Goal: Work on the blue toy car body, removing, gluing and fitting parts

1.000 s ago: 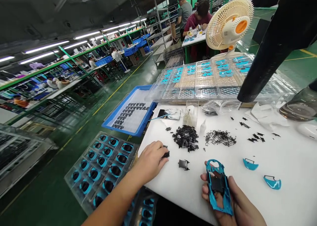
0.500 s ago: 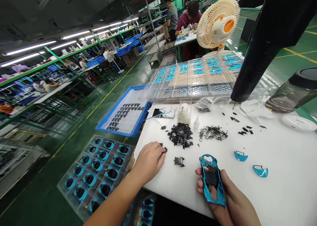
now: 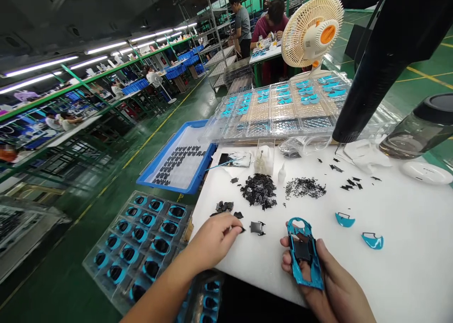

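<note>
My left hand point(image 3: 214, 240) is over the left part of the white table, thumb and forefinger pinched on a small black plastic part point(image 3: 242, 229) whose shape is mostly hidden. Just right of those fingertips lies a flat black panel with small prongs point(image 3: 257, 227). In my right hand point(image 3: 334, 280) rests a blue toy car body shell point(image 3: 314, 278), tilted, its open inside facing me, with a black panel point(image 3: 302, 250) set in its middle. A small heap of black parts point(image 3: 224, 207) sits beyond my left hand. Two blue curved pieces point(image 3: 344, 220) lie to the right.
A pile of black flat parts point(image 3: 260, 191), tiny black pins point(image 3: 305, 187) and a white dropper bottle point(image 3: 281, 174) stand farther back. A black screwdriver-like tool point(image 3: 364, 91) hangs at right. Left are a blue tray point(image 3: 191, 189) and clear trays of shells point(image 3: 122, 254). Behind is a fan point(image 3: 311, 35).
My left hand has drawn back and right from the small heap of black parts, carrying a black part in its fingertips. My right hand still holds the car shell, nearly unmoved.
</note>
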Demonstrator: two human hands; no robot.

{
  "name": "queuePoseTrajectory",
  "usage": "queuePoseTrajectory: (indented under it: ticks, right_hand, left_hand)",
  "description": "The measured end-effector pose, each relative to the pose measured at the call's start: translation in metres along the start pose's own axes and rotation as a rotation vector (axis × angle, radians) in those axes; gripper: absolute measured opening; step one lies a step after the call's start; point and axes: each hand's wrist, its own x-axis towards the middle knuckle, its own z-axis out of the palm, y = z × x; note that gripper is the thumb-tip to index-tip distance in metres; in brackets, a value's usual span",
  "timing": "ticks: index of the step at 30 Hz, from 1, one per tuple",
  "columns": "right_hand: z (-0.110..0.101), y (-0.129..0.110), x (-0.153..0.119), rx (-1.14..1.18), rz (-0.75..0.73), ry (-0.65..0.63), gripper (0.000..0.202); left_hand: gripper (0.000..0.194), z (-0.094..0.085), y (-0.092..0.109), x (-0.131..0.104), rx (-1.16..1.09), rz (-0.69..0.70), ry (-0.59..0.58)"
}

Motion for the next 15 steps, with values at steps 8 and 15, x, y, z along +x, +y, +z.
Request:
queuePoseTrajectory:
  ticks: [8, 15]
  right_hand:
    - [0.003, -0.001, -0.001, 0.005, 0.001, 0.022, 0.040]
    - [0.009, 0.000, -0.002, 0.027, -0.019, 0.085, 0.040]
  left_hand:
    - [0.022, 0.027, -0.012, -0.008, 0.104, 0.125, 0.070]
    - [0.016, 0.029, -0.012, -0.015, 0.119, 0.115, 0.039]
